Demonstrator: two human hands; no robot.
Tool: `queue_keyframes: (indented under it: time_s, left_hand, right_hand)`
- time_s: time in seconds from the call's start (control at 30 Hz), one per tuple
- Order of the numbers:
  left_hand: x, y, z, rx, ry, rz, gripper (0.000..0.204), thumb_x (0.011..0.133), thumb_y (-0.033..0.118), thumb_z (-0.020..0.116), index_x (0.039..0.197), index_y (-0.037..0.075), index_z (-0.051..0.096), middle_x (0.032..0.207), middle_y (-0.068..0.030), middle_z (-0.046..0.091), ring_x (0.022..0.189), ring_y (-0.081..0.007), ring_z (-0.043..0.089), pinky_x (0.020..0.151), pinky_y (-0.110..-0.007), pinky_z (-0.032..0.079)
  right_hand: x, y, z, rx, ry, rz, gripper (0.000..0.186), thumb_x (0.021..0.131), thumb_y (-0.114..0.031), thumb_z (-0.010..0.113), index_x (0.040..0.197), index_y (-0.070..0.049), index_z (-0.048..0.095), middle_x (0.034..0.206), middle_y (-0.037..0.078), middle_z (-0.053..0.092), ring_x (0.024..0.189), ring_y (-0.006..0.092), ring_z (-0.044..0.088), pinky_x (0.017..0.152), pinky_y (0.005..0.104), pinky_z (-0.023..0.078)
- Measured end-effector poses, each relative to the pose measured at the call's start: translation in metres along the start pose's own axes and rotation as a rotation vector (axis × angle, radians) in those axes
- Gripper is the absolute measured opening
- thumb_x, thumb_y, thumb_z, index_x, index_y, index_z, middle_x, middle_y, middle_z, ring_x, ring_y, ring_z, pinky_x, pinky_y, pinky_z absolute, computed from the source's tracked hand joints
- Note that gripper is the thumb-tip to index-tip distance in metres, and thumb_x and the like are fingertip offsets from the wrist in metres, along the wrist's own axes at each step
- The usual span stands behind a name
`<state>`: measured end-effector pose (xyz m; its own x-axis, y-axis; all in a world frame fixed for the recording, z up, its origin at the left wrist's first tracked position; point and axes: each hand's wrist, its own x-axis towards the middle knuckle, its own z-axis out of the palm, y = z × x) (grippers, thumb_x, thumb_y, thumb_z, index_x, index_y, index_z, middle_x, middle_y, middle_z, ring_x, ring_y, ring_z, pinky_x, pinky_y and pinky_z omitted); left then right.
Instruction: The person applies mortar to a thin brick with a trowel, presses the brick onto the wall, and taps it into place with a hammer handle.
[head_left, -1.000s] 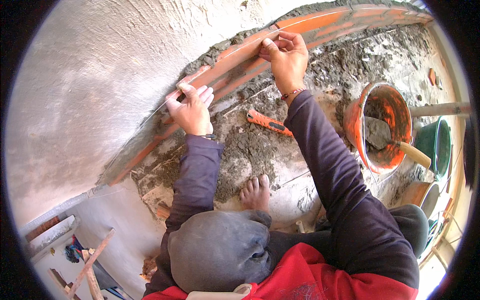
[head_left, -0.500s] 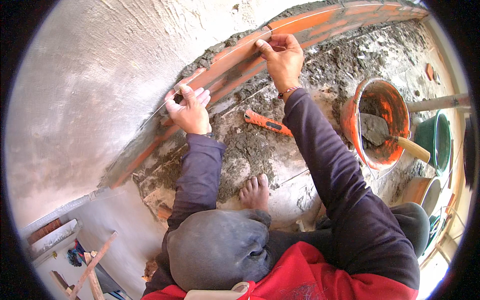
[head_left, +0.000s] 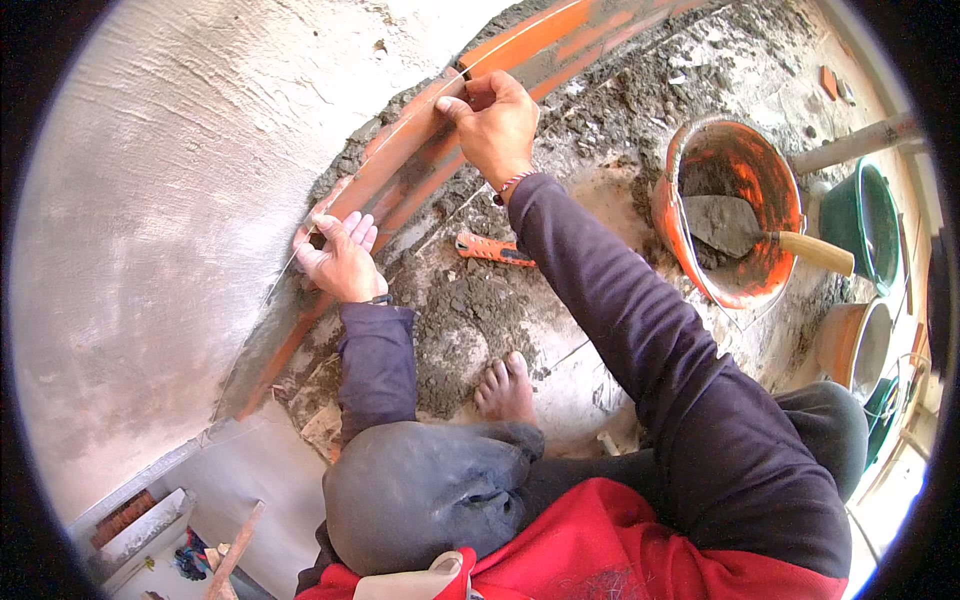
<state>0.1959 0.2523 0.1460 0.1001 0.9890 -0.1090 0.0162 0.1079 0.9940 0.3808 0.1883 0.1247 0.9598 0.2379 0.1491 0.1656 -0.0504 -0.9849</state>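
Observation:
An orange hollow brick point(head_left: 408, 138) lies lengthwise on top of the low brick course, with grey mortar point(head_left: 345, 160) behind it. My right hand point(head_left: 497, 128) grips its far end, the thumb on the upper edge and the fingers curled at the joint with the neighbouring brick point(head_left: 525, 45). At the near end, my left hand point(head_left: 340, 262) holds the same brick between thumb and fingers, beside a hole in its end face. A thin taut string point(head_left: 430, 105) runs along the upper edge of the bricks. Part of the brick's ends is hidden by my fingers.
An orange-handled tool point(head_left: 492, 250) lies on mortar-strewn ground by my bare foot point(head_left: 505, 390). To the right stands an orange bucket point(head_left: 668, 215) with a trowel point(head_left: 725, 222) in it, near a green bucket point(head_left: 832, 225). A plastered wall point(head_left: 170, 220) rises at left.
The view has shifted, so the wall, bricks and hands appear farther left. Both hands keep their hold at the two ends of the brick, with little visible movement against it.

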Motion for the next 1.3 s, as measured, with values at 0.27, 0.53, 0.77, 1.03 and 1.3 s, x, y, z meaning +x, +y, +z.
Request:
queue_keyframes:
  time_s: [0.27,0.53,0.77,1.03,1.3]
  left_hand:
    - [-0.005,-0.014,0.005,-0.091,0.02,0.024,0.052,0.098,0.036,0.055,0.125,0.002,0.029,0.109,-0.0276,0.057,0.093,-0.0314,0.067,0.08,-0.038,0.059]
    - [-0.039,-0.009,0.011,-0.182,-0.051,0.076,0.057,0.101,0.038,0.047,0.134,-0.003,0.024,0.138,-0.0283,0.038,0.125,-0.0351,0.048,0.104,-0.046,0.045]
    - [-0.057,-0.014,0.021,-0.24,-0.194,0.107,0.064,0.102,0.034,0.046,0.146,-0.002,0.016,0.151,-0.0251,0.019,0.142,-0.0343,0.024,0.117,-0.045,0.022]
    - [-0.057,0.0,0.017,-0.318,-0.355,0.071,0.075,0.102,0.045,0.038,0.151,-0.001,0.007,0.157,-0.0252,0.006,0.147,-0.0329,0.012,0.119,-0.045,0.011]
    - [-0.047,0.004,-0.002,-0.333,-0.459,0.024,0.086,0.098,0.059,0.032,0.151,-0.004,0.007,0.158,-0.0235,0.008,0.148,-0.0313,0.008,0.119,-0.045,0.006]
  right_hand:
    - [0.019,-0.008,-0.039,-0.238,-0.213,-0.116,0.026,0.075,-0.024,0.078,0.089,-0.004,0.071,0.086,0.016,0.071,0.082,0.0297,0.069,0.077,0.0379,0.054]
    - [0.073,-0.094,-0.152,-0.727,-0.792,-0.586,0.018,0.086,-0.021,0.063,0.089,-0.004,0.068,0.079,0.015,0.068,0.074,0.0291,0.069,0.069,0.0396,0.054]
    - [-0.073,-0.002,-0.19,-0.942,-1.291,-0.31,0.034,0.085,-0.018,0.058,0.116,-0.005,0.055,0.104,0.022,0.06,0.09,0.0413,0.064,0.074,0.0503,0.055]
    - [-0.089,0.06,-0.199,-1.095,-1.205,-0.307,0.025,0.09,-0.018,0.05,0.11,-0.002,0.051,0.091,0.021,0.059,0.082,0.0415,0.062,0.067,0.0521,0.052]
    - [-0.098,0.001,-0.226,-0.655,-1.328,0.029,0.032,0.091,-0.014,0.051,0.117,0.0,0.039,0.085,0.028,0.059,0.079,0.0458,0.06,0.068,0.0529,0.045]
